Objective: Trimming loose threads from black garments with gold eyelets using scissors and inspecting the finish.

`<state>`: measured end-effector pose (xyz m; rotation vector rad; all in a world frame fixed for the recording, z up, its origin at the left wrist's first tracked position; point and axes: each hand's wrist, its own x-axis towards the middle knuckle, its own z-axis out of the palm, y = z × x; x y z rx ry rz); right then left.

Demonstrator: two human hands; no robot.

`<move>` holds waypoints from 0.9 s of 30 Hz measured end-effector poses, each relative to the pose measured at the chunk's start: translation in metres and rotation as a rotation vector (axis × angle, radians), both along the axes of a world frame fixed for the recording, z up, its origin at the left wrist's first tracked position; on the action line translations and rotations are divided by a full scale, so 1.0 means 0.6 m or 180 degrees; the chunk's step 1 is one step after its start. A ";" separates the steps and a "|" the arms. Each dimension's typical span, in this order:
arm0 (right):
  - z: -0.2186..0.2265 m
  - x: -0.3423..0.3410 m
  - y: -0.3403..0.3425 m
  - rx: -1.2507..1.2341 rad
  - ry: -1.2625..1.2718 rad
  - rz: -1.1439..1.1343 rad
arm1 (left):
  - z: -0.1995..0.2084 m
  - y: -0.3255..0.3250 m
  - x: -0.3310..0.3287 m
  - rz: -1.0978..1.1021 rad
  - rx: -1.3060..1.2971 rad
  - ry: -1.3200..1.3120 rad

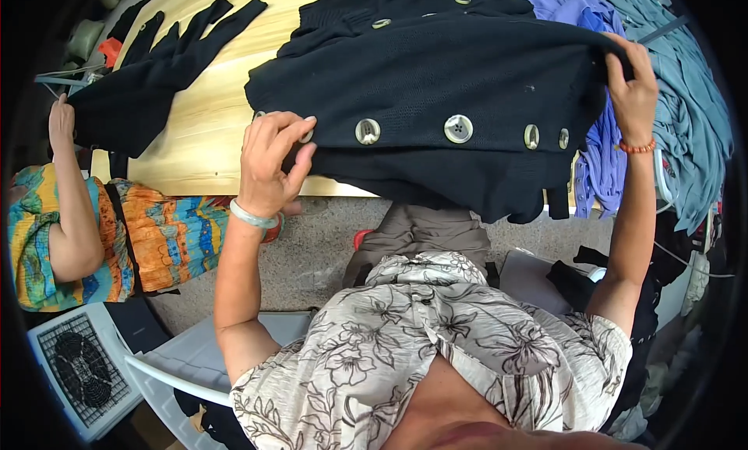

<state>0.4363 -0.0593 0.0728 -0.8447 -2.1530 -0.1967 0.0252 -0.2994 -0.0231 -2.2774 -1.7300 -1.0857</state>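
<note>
A black knit cardigan with several large, pale-rimmed buttons along its front edge is spread before me, its lower folds hanging over the table's near edge. At the left of the button band, my left hand pinches the edge by one button, thumb against fingers. My right hand grips the cardigan's upper right end, its fingers partly hidden by the cloth. Between my hands the button band runs roughly level, with a round button near its middle. Another black buttoned piece lies just behind it.
A light wooden table bears the garments. At the left, a co-worker's hand holds another black knit garment. Purple clothes and teal clothes are heaped at the right. A box fan stands at the lower left.
</note>
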 end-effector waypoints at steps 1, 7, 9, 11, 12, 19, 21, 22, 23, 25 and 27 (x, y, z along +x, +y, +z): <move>-0.011 0.003 0.009 -0.0044 -0.0023 -0.0014 | 0.004 -0.003 0.005 0.0009 -0.0100 0.0141; -0.032 0.016 0.031 -0.0578 -0.0385 0.0022 | 0.004 0.011 -0.013 0.0112 0.0024 0.0132; -0.013 0.028 0.060 -0.0248 -0.0439 0.0321 | 0.037 0.031 -0.025 0.0330 0.0014 -0.0217; 0.050 0.065 0.094 0.0126 -0.0578 0.0040 | 0.101 0.087 -0.049 0.0262 0.0457 0.0046; 0.072 0.068 0.116 0.0243 -0.0456 -0.0010 | 0.125 0.114 -0.055 0.0350 0.0592 -0.0067; 0.081 -0.038 0.168 0.0419 -0.0572 -0.1051 | 0.119 0.277 -0.120 0.0925 0.0939 0.0251; 0.025 -0.025 0.204 -0.0248 -0.1084 -0.1079 | 0.072 0.284 -0.098 0.0657 0.0697 0.0328; 0.003 -0.010 0.217 -0.0585 -0.1430 -0.0983 | 0.053 0.280 -0.090 0.0606 0.0424 0.0468; -0.039 -0.003 0.229 -0.0764 -0.1517 -0.0724 | 0.027 0.282 -0.091 0.0555 -0.0077 0.0540; -0.062 -0.015 0.188 -0.0453 -0.1083 -0.0087 | -0.001 0.250 -0.088 0.0336 -0.0080 0.0418; -0.053 -0.029 0.120 -0.0663 -0.0264 0.0177 | -0.003 0.217 -0.068 0.0339 0.0116 -0.0028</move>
